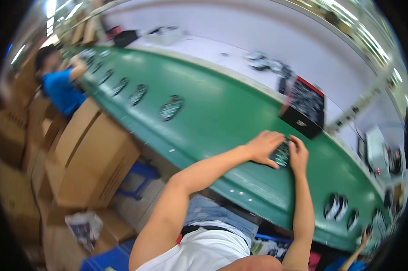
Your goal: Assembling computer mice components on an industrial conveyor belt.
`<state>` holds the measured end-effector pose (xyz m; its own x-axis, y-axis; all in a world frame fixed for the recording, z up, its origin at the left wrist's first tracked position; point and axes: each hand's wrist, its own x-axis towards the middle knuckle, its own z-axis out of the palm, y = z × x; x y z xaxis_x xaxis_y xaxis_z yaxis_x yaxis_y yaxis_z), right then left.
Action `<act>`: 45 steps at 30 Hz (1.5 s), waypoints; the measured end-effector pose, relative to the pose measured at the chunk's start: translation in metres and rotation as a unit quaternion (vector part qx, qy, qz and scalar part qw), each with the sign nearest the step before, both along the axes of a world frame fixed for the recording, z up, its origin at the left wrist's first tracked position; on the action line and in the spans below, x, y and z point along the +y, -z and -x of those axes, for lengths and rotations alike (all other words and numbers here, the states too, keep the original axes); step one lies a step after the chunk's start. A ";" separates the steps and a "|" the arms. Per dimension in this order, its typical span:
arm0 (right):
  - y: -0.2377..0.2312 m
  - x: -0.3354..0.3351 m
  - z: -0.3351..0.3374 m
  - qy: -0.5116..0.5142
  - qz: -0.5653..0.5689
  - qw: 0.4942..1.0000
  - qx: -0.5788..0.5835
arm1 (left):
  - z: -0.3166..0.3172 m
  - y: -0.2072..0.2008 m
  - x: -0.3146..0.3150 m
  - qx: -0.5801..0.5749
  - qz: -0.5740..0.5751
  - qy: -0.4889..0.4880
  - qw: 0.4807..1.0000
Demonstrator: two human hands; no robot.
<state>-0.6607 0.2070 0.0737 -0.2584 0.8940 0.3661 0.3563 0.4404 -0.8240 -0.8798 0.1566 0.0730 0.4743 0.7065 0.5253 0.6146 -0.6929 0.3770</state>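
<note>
Between my two hands, on the green worktop (pixel 222 122), is a dark rounded device with a green circuit board (pixel 282 154) facing up. My left hand (pixel 265 148) grips it from the left, thumb along its near edge and fingers at its far edge. My right hand (pixel 298 155) is closed against its right side, the fingertips at the upper edge. My fingers cover part of the device, and its fine details are blurred. Just beyond my hands stands a black box with a red rim (pixel 302 123), filled with small dark parts.
Similar dark oval units (pixel 171 107) lie in a row toward the far left. More rounded units (pixel 334 207) sit to the right, near another person's hand (pixel 366 235). A person in a blue shirt (pixel 61 90) works at the far left. Cardboard boxes (pixel 95 158) stand beside the table.
</note>
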 end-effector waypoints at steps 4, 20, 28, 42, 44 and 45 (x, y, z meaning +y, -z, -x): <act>0.001 0.000 -0.011 -0.010 0.023 0.999 0.031 | 0.016 -0.010 0.006 -0.014 -0.006 -0.057 0.998; -0.003 -0.014 0.000 0.043 -0.038 0.998 -0.010 | 0.185 0.006 -0.039 0.063 -0.001 -0.353 0.934; -0.075 -0.195 -0.144 0.039 0.085 0.983 0.158 | 0.094 0.015 0.043 0.097 -0.014 -0.148 0.984; 0.248 -0.506 -0.239 0.267 0.563 0.730 -0.279 | 0.099 0.002 0.033 0.102 0.087 -0.132 0.982; 0.242 -0.494 -0.218 0.216 0.599 0.696 -0.332 | 0.108 -0.002 0.024 0.104 0.088 -0.143 0.980; 0.249 -0.507 -0.204 0.238 0.577 0.696 -0.356 | 0.113 -0.004 0.021 0.098 0.086 -0.146 0.981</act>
<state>-0.4567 -0.3000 -0.1755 0.4182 0.5334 -0.7352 0.7340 -0.6753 -0.0724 -0.9929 0.1771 0.0766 0.3186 0.8972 0.3059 0.8495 -0.4134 0.3278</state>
